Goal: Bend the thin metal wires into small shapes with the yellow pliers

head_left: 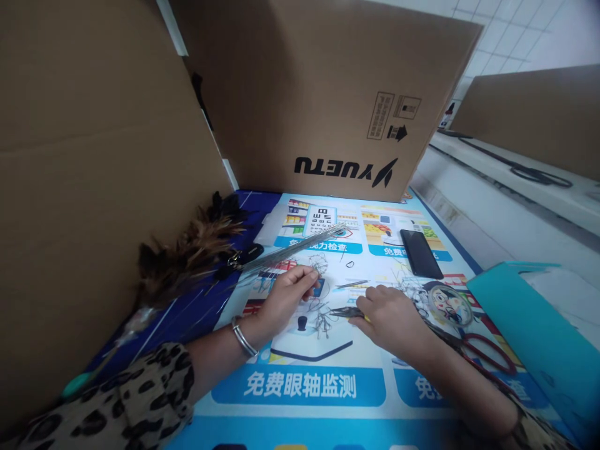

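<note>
My left hand [291,292] hovers over the printed mat with thumb and fingers pinched together; whatever sits between the fingertips is too small to make out. My right hand [391,317] is closed around a pair of pliers [345,312] with dark jaws and a bit of yellow handle showing. The jaws point left, towards a small tangle of bent wire pieces [323,324] lying below my left fingertips. Just beyond the hands lie a few short straight wires [352,284] and another wire clump [317,264]. A bundle of long thin wires [300,245] stretches diagonally behind my left hand.
Cardboard panels [328,94] stand behind and at the left. A brown feather duster [187,250] leans on the left one. To the right are a phone [420,253], a round clear dish [449,304], red-handled scissors [490,353] and a teal box [529,337].
</note>
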### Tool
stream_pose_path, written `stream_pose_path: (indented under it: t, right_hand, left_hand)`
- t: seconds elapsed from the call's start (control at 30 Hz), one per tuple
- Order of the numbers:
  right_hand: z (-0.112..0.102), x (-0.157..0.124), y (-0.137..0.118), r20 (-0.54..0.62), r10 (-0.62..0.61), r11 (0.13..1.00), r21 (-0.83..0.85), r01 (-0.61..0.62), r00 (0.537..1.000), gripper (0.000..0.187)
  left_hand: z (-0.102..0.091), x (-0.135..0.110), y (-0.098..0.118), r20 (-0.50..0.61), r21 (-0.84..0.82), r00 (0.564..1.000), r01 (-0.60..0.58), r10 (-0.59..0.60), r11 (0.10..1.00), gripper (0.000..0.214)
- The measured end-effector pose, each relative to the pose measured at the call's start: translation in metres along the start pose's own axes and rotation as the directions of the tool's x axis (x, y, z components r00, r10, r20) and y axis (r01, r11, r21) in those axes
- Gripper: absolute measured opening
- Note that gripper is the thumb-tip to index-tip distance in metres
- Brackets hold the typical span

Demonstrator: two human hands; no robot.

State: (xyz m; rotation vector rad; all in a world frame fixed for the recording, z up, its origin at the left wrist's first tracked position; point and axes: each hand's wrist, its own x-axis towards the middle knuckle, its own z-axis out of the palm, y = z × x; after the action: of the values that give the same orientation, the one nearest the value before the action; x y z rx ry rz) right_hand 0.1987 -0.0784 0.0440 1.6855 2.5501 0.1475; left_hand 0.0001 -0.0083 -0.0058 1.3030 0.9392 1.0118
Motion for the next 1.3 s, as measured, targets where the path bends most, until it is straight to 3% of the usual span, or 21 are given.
stream_pose_path:
  t: [0.43,0.9,1.3]
  right_hand:
    - [0.006,-0.004,-0.007,-0.082,-0.045,0.997,-0.068,0.039,0.996,0.019]
    - [0.002,-0.001,0.007,-0.002,0.02,0.998,0.055,-0.019,1.0,0.033]
    - [0.002,0.001,0.013,0.022,0.119,0.993,-0.002,-0.119,0.993,0.034]
  left_hand:
    - [0.002,0.0,0.001,0.014,-0.041,1.0,0.004,-0.004,0.999,0.027]
    - [0.0,0.0,0.0,0.03,-0.03,0.999,0.023,-0.022,0.999,0.027]
    - [-0.001,0.002,-0.003,0.04,-0.048,0.999,0.037,-0.036,0.998,0.023]
